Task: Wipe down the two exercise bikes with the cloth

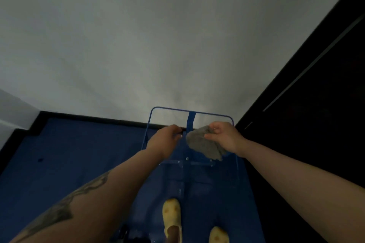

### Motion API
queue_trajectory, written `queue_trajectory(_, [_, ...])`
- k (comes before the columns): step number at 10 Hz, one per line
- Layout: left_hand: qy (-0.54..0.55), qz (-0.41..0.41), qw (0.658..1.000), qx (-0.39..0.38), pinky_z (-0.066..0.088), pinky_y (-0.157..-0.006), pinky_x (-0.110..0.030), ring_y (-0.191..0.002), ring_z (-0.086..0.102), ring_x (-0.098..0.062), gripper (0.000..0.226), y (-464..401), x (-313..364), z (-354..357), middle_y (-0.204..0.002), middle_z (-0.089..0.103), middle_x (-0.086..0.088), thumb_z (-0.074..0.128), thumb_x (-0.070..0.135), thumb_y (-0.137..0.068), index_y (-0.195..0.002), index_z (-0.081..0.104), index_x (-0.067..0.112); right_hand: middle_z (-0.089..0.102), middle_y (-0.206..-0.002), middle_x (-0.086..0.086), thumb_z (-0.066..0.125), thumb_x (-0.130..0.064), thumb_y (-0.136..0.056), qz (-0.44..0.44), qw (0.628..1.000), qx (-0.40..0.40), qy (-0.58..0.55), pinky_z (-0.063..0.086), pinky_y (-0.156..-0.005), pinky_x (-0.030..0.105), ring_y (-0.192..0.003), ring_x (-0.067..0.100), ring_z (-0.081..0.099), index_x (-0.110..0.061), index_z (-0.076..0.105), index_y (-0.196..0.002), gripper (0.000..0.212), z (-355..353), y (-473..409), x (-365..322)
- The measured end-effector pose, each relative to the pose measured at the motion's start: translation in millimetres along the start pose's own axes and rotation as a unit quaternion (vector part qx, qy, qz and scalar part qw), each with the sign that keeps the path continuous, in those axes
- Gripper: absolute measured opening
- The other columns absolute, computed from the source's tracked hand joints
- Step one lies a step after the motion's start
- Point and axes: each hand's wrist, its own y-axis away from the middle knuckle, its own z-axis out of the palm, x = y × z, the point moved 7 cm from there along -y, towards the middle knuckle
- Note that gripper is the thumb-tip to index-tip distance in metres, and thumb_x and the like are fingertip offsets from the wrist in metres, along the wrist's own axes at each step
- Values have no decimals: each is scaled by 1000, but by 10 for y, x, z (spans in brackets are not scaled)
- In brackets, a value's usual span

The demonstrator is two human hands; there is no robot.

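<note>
My right hand (221,136) pinches a crumpled grey cloth (203,145), which hangs down from my fingers over a blue metal frame (189,110). My left hand (165,139) is just left of the cloth with its fingers curled, close to the frame's central blue bar (191,121). Whether it grips the bar or an edge of the cloth is hidden by the back of the hand. No exercise bike can be made out in the head view.
The blue frame stands against a white wall (158,35) on a blue floor (69,154) with a black skirting. A dark panel (316,104) closes off the right side. My feet in yellow shoes (171,213) stand below the frame.
</note>
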Motion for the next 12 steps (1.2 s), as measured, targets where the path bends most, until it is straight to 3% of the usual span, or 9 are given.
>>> queue_trajectory(2, [-66,-27,997,-41,47,-94,-37,-118,53,-26,36,-433,-626,339,-139,49,-6,45,19,-100,-135,52,19,67,-107,7,66,-23,-92,-2,993,28,111,52,-86,37,-100,23,62,-11,66,-105,18,306,-566,413])
queue_trajectory(3, [-69,-42,996,-31,47,-96,-42,-120,52,-26,35,-574,-795,390,-140,49,-6,45,17,-99,-133,53,20,67,-101,3,59,-28,-95,-45,978,102,177,53,-75,35,-91,21,61,-19,65,-106,16,356,-685,395])
queue_trajectory(4, [-51,-52,997,0,48,-93,-41,-116,55,-25,35,-651,-874,373,-136,51,-4,45,16,-98,-131,55,22,68,-97,1,55,-31,-97,-109,957,116,243,49,-64,32,-86,21,63,-23,64,-107,15,571,-689,348])
queue_trajectory(5, [-43,-54,998,1,49,-91,-40,-110,57,-24,31,-655,-930,465,-131,55,-4,45,18,-97,-125,57,22,68,-101,0,53,-32,-98,-108,948,72,289,46,-64,31,-89,20,61,-23,64,-107,16,914,-662,537])
queue_trajectory(7, [-50,-71,996,-14,47,-79,-34,-108,57,-22,29,-598,-1114,700,-129,56,-1,44,23,-98,-123,58,27,69,-103,-2,59,-36,-95,-28,980,-5,197,50,-84,41,-96,20,61,-23,66,-104,17,1215,-744,932])
queue_trajectory(9, [-35,-71,997,-24,47,-78,-33,-107,57,-20,30,-546,-1149,802,-127,56,-1,48,22,-96,-123,57,27,64,-108,-13,62,-44,-92,-6,988,-51,147,47,-84,31,-101,10,57,-31,64,-112,24,1194,-828,972])
queue_trajectory(11, [-41,-75,996,-29,51,-81,-37,-107,58,-20,32,-489,-1063,789,-126,57,0,46,20,-96,-125,57,28,64,-119,-9,54,-41,-97,13,989,-54,135,50,-87,33,-107,12,57,-31,61,-121,27,1073,-741,915])
queue_trajectory(12, [-61,-76,995,-26,50,-86,-39,-111,56,-21,34,-427,-995,731,-128,56,0,44,20,-96,-127,56,27,63,-123,-7,56,-35,-97,12,992,-34,122,47,-88,28,-110,10,57,-29,60,-126,30,962,-650,877])
